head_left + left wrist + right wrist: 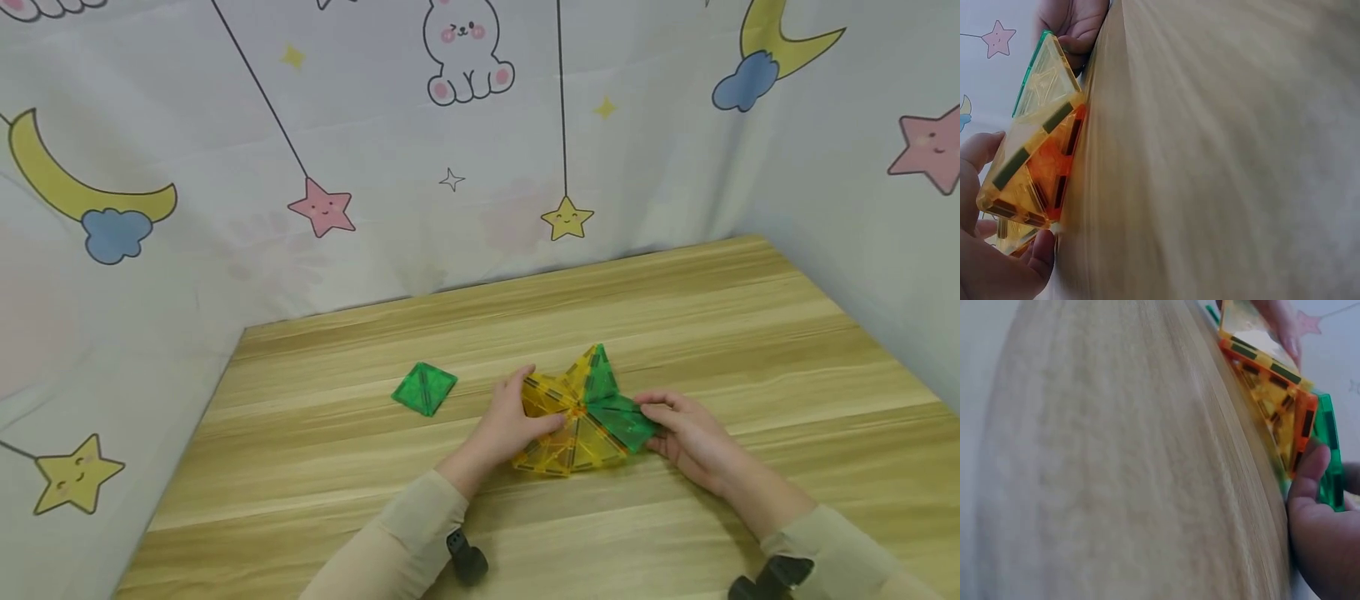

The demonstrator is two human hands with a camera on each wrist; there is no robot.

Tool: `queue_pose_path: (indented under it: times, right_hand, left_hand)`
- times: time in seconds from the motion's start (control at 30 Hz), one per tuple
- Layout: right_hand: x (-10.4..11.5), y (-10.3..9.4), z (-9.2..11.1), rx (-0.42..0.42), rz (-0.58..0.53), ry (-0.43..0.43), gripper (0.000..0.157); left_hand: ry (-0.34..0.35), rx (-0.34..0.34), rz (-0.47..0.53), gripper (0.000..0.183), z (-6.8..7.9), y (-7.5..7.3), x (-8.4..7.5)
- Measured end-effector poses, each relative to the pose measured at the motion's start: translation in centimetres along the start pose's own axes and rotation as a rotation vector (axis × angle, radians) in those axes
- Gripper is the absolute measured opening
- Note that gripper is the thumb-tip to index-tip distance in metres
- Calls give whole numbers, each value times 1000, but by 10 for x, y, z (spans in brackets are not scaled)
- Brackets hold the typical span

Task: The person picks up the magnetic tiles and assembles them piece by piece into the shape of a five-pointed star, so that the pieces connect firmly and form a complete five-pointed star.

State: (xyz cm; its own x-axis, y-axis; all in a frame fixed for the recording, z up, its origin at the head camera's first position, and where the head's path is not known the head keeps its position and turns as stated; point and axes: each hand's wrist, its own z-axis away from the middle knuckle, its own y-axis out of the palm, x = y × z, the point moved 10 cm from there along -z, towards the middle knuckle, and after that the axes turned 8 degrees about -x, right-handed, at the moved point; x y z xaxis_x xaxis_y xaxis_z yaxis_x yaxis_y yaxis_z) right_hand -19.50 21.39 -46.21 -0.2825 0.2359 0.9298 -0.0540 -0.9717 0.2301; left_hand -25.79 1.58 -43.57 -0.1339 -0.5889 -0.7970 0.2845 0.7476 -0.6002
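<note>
A star-like build of see-through magnetic tiles stands on the table, its yellow tiles (592,446) meeting at a raised middle. Orange-edged tiles (1047,162) show along its underside in the left wrist view. My left hand (501,429) grips the build's left side, fingers at the far edge and thumb over the near top. On the right, a green triangular tile (621,423) slopes down from the middle, and my right hand (692,442) pinches its outer end. Another green tile (601,379) forms part of the far point. My right hand's fingertips are partly hidden behind green tile in the right wrist view.
Left of the build, two green triangular tiles (424,390) lie edge to edge as a diamond on the wooden table (315,467). A printed cloth (390,150) hangs along the table's back and sides. Dark cameras are strapped to both sleeves.
</note>
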Motion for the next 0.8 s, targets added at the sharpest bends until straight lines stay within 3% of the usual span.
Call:
queue_pose_path:
  times: [0.23,0.7,0.8]
  right_hand:
    - [-2,1,-1,23,190,-12,43]
    - [-1,10,-1,60,228,-41,50]
    - [0,11,-2,51,285,-52,51]
  left_hand:
    - [21,26,-17,85,-1,0,2]
    - [41,43,-10,82,1,-5,4]
    - [44,47,-14,81,2,-7,5]
